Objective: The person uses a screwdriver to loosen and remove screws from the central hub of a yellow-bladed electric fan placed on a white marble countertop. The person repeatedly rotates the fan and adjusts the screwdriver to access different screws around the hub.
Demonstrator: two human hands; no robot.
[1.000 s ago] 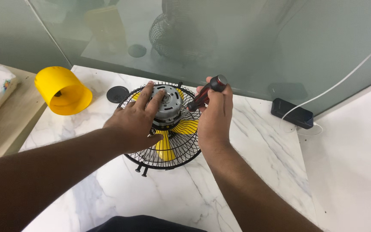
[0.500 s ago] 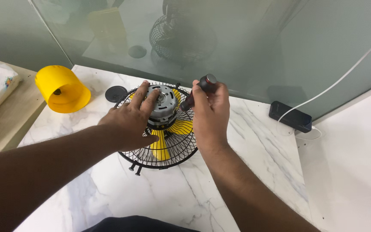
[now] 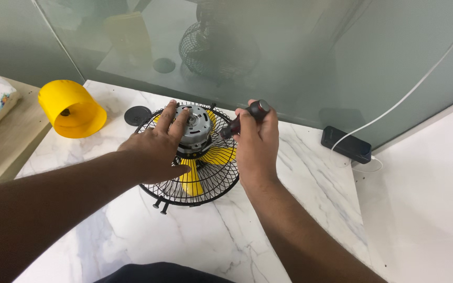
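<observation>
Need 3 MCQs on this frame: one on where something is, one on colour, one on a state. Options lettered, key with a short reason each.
1. Where does the yellow cover lie?
A. On the marble table, left of the fan guard
B. On top of the motor
C. Beside the power bank

2. What colour are the fan blades?
A. White
B. Yellow
C. Blue

3. What is the right hand doing?
A. Resting flat on the table
B. Gripping a screwdriver
C. Holding the white cable

Key:
1 A: the cover lies on its side on the marble table, left of the fan guard.
2 B: yellow blades show through the black wire guard.
3 B: its fingers are closed round the red and black screwdriver, whose tip points at the motor; the left hand rests on the motor and guard.
</observation>
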